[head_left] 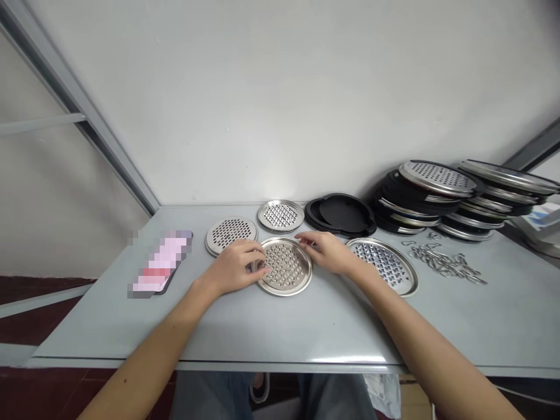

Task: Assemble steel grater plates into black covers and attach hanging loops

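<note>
1. Nearest, below the front edge of the grey table (280,333), the person's trousered legs (210,396) show.
2. On the table, between the two hands, a perforated metal disc (284,271) lies flat, its rim round and shiny.
3. The left hand (242,265) is at the disc's left rim, thumb and fingers parted, their tips over the edge; whether they press on it I cannot tell.
4. The right hand (330,252) reaches the disc's upper right rim, its fingers extended and loosely parted from the thumb; firm contact cannot be made out.
5. To the right, partly behind the right forearm, lies a bright grater disc (391,265), and past it a loose heap of metal clips (446,262).
6. Toward the left edge lies a phone (164,262), its screen blurred into blocks.
7. Just beyond the left hand lies a holed disc (231,233).
8. Farther back, a smaller-looking disc (280,216) lies beside black round holders (347,214).
9. At the back right, two leaning stacks (406,204) of black holders and metal discs stand side by side.
10. Behind everything rises a pale wall (280,105).
</note>
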The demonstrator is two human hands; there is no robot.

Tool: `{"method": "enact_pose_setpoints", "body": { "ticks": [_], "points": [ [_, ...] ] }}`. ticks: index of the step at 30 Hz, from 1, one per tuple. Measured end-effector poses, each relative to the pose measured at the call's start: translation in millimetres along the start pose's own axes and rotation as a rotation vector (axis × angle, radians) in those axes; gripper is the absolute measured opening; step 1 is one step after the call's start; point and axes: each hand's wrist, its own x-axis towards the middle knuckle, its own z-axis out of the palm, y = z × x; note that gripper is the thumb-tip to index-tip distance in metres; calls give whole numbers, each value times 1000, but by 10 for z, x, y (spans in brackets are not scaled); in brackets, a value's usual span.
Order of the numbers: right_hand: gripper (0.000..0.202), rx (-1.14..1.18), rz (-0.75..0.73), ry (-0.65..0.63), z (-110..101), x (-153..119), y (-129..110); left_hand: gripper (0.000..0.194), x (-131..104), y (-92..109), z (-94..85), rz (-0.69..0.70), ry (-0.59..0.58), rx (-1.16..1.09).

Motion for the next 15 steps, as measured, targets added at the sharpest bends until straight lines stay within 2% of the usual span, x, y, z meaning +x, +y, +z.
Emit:
{"method": "enact_pose_setpoints", "body": {
  "ticks": [3,7,9,11,15],
  "points": [
    [27,9,-4,43,57,4,-34,27,-6,14,28,-14,11,58],
    [31,-67,112,211,151,66,-18,38,7,44,82,-9,-53,112],
    [37,-77,84,265,214,129,-8,39,9,48,92,-21,-65,127],
    [40,-71,21,254,278,194,-1,40,7,49,90,-40,-74,133],
    [28,-54,50,251,353,258,27,41,1,53,66,-88,-75,116]
  ]
}}
